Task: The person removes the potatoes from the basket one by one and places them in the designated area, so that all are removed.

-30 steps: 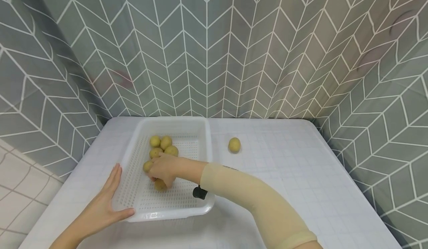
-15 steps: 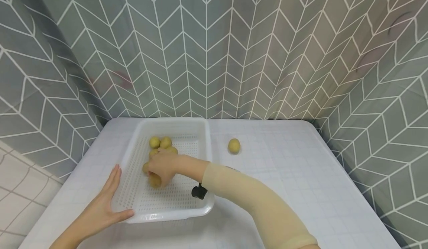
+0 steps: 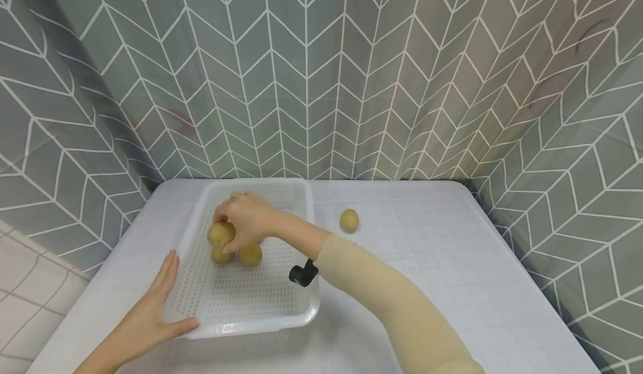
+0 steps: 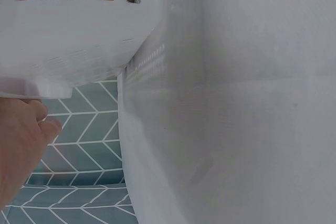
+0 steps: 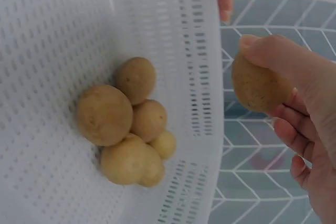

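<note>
So here we've got our right hand (image 3: 248, 217) lifted above the white perforated plastic basket (image 3: 301, 234), with its grip curled round one small yellowish-brown potato (image 3: 221, 234). The wrist view shows it better: thumb on top, fingers (image 5: 294, 129) wrapped underneath, and the held potato (image 5: 258, 83) is clear of the basket floor, hanging over the basket's left part near its left wall.

Below it, a little heap of similar small potatoes (image 5: 128, 129) sits on the slotted floor of the basket, all touching each other, and one of them looks noticeably bigger than the rest. From the head camera we only see two of them (image 3: 250, 254) peeking out under the hand.

Our left hand (image 3: 150, 318) rests on the basket's near left corner, grip spread, fingers straight along the outside of the left wall and the thumb lying along the front rim. In its own wrist view we just see the hand (image 4: 21, 145) tucked under the basket's lip.

One more lone yellowish potato (image 3: 349, 220) lies on the white gridded worktop (image 3: 452, 262), to the right of the basket and apart from it. There's a small black wrist-camera mount (image 3: 303, 273) on the right forearm, which wears a beige sleeve (image 3: 392, 301).
</note>
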The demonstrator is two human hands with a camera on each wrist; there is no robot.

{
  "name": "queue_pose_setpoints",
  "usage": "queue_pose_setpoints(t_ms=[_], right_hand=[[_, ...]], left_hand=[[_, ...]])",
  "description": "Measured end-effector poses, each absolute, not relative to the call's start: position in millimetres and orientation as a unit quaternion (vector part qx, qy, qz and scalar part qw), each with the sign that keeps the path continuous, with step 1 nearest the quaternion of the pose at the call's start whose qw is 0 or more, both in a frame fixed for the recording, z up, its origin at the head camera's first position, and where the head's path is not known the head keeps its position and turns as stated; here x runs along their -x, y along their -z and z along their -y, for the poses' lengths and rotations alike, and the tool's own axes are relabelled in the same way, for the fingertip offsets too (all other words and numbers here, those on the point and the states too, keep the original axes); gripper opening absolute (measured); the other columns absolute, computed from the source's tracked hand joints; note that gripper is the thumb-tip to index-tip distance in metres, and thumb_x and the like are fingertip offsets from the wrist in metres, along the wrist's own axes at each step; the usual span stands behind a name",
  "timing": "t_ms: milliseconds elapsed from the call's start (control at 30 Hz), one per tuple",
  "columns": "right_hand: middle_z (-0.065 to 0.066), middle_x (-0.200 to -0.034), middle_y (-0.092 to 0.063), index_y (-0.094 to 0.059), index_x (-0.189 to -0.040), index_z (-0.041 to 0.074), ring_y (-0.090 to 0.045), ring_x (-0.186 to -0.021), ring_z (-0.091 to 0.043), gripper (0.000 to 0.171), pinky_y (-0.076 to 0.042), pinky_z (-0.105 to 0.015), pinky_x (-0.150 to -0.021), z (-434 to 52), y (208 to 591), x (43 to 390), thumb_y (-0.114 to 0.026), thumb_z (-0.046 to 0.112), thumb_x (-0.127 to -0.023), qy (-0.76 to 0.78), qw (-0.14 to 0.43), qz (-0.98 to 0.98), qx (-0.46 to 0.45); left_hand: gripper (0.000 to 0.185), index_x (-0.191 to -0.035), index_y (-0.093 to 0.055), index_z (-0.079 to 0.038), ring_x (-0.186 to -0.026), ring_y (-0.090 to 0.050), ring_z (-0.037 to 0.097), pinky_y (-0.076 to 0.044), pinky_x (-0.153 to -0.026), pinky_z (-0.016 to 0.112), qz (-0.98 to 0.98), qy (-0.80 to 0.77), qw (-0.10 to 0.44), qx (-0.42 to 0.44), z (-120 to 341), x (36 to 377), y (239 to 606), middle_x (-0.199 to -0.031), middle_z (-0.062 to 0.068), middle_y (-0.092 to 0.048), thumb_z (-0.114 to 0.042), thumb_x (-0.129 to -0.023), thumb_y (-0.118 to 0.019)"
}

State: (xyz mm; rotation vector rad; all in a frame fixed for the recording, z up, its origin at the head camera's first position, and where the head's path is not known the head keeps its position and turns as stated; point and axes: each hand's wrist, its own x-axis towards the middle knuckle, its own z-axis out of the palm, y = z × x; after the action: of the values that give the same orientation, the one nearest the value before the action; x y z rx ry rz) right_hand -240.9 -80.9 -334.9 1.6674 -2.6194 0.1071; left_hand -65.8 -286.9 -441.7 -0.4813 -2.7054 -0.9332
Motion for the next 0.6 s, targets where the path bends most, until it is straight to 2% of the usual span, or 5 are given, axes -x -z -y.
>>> queue_pose_setpoints(t_ms=[133, 333, 433, 600], right_hand=[[0.016, -0.103, -0.064, -0.068, -0.114, 0.022, -0.050, -0.096, -0.003, 0.056, -0.037, -0.021, -0.082, 72, 327, 246, -0.080, 0.052, -0.069, -0.087, 0.031, 0.848, -0.522], [0.017, -0.102, -0.065, -0.068, -0.112, 0.022, -0.052, -0.096, -0.002, 0.051, -0.037, -0.018, -0.084, 57, 314, 255, -0.082, 0.047, -0.069, -0.165, 0.032, 0.856, -0.489], [0.018, -0.099, -0.064, -0.069, -0.111, 0.023, -0.052, -0.093, -0.004, 0.050, -0.038, -0.018, -0.080, 50, 311, 259, -0.082, 0.048, -0.069, -0.196, 0.042, 0.857, -0.476], [0.019, -0.095, -0.063, -0.069, -0.107, 0.023, -0.054, -0.089, -0.006, 0.049, -0.039, -0.017, -0.077, 40, 312, 265, -0.083, 0.048, -0.067, -0.234, 0.060, 0.849, -0.470]], left_hand=[[0.128, -0.154, 0.002, -0.005, -0.139, 0.005, 0.005, 0.001, -0.098, 0.003, 0.926, 0.322, 0.117, 0.161, 286, 65, 442, -0.161, 0.012, 0.008, -0.025, -0.064, -0.087], [0.128, -0.154, 0.003, -0.005, -0.145, 0.004, 0.023, 0.003, -0.100, 0.006, 0.926, 0.327, 0.112, 0.154, 286, 64, 442, -0.160, 0.012, 0.009, -0.025, -0.065, -0.086], [0.127, -0.154, 0.003, -0.005, -0.145, 0.004, 0.030, 0.004, -0.100, 0.008, 0.925, 0.332, 0.108, 0.153, 285, 65, 441, -0.160, 0.013, 0.009, -0.025, -0.065, -0.086], [0.127, -0.154, 0.003, -0.005, -0.145, 0.005, 0.033, 0.004, -0.101, 0.008, 0.923, 0.338, 0.104, 0.153, 285, 65, 440, -0.160, 0.014, 0.010, -0.025, -0.065, -0.086]])
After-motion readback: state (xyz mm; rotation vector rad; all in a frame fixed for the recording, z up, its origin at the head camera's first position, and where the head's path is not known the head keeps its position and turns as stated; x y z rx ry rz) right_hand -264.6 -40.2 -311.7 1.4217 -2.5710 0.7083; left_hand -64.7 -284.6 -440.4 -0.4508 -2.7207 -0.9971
